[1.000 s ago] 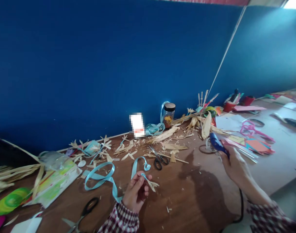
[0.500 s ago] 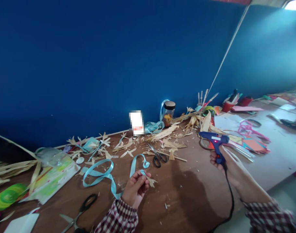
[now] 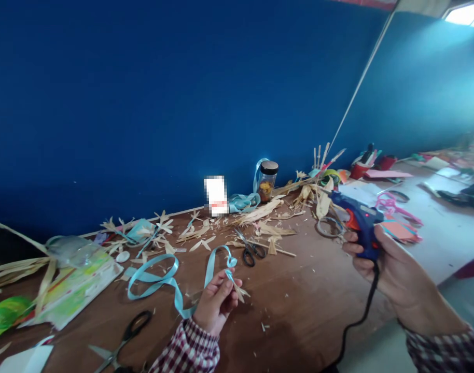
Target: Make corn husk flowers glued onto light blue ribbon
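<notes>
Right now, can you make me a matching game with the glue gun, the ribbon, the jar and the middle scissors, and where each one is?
Things
1. blue glue gun
2. light blue ribbon
3. black-lidded jar
4. middle scissors

Places
A. standing next to the blue wall
B. lying untouched on the wooden table
C. gripped in the right hand
D. pinched in the left hand

Pairs: 1-C, 2-D, 3-A, 4-B.
</notes>
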Available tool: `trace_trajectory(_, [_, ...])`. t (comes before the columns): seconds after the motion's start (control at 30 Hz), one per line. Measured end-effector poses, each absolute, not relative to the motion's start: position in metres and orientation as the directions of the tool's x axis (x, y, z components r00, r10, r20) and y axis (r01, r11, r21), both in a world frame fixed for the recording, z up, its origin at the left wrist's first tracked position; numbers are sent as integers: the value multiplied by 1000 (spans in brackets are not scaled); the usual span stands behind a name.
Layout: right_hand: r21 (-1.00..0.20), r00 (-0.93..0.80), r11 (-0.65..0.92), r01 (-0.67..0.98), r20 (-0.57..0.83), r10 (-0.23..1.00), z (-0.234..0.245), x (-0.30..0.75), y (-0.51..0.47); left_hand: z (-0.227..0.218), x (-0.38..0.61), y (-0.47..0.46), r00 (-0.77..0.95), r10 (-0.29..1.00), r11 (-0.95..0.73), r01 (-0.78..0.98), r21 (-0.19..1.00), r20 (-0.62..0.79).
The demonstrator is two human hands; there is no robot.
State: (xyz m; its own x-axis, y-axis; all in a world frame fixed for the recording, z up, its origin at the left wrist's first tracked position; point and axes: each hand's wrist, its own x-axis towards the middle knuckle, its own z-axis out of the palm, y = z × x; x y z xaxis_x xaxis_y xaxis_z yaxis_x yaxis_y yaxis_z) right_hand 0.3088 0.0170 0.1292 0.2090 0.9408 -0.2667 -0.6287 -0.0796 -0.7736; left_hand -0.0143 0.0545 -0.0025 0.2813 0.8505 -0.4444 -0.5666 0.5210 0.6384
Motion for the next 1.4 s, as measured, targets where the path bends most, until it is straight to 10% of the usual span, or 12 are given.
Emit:
trace_trajectory(0.4, [-917,211,-258,-304,-328,921,92,248,7,2,-12,55,245,851,515,-561,648,-465])
trace_trajectory(0.93, [-945,-202,-82,318,-152,968,55,197,5,-5,-14,58,203,868,484,-548,683,-452])
trace_trajectory(1.4, [-922,-208,-16,386,-105,972,61,196,6,-1,-14,58,194,864,490,-529,692,-464])
